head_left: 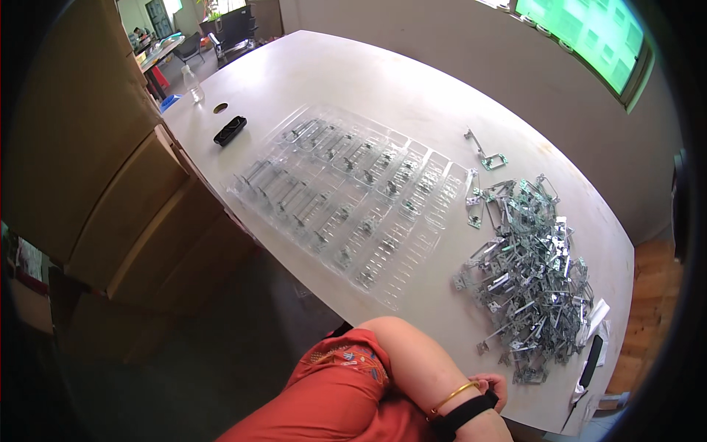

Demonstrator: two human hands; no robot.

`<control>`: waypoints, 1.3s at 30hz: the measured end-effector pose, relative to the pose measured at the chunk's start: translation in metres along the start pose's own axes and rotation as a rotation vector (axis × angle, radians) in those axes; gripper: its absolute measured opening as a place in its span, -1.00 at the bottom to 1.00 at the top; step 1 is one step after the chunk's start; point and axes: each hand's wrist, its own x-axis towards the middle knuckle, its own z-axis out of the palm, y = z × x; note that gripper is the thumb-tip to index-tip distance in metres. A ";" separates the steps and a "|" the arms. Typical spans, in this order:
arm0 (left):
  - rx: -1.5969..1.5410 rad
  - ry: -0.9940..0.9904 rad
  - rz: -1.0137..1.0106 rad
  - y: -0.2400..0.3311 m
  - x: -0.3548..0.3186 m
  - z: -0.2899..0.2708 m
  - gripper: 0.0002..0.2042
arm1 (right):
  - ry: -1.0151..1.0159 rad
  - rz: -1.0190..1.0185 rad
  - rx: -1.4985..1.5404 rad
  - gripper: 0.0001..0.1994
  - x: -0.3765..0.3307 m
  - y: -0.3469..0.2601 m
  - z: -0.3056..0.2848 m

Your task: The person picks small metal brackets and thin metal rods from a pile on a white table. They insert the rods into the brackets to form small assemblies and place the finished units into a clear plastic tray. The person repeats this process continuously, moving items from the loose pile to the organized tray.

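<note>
My left arm, in a red sleeve with an embroidered cuff (pixel 350 361), bends across the bottom of the view. A thin gold bracelet (pixel 453 396) and a black wrist strap (pixel 465 417) circle its wrist. Below the strap, only part of my left hand (pixel 486 432) shows; its fingers are cut off by the lower edge. My right hand (pixel 495 386) appears behind that wrist, its fingers curled against the strap's end. Past the hands, a large heap of small metal brackets (pixel 534 272) lies on the right of the table.
A clear plastic tray (pixel 335 254) with rows of slots, many holding metal parts, covers the table's middle. Separate brackets (pixel 490 158) lie beyond the heap. A black-handled tool (pixel 591 362) is at the right edge. A black case (pixel 230 131), clear bottle (pixel 193 85) and cardboard boxes (pixel 140 214) stand left.
</note>
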 end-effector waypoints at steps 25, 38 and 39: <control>-0.133 0.147 -0.054 -0.025 -0.044 -0.011 -0.90 | -0.021 -0.123 -0.105 -0.74 0.004 0.026 -0.029; -0.132 0.176 -0.073 -0.023 -0.045 -0.014 -0.90 | 0.007 -0.159 -0.170 -0.71 0.006 0.036 -0.040; -0.130 0.176 -0.073 -0.023 -0.046 -0.015 -0.90 | 0.016 -0.147 -0.169 -0.71 0.006 0.037 -0.041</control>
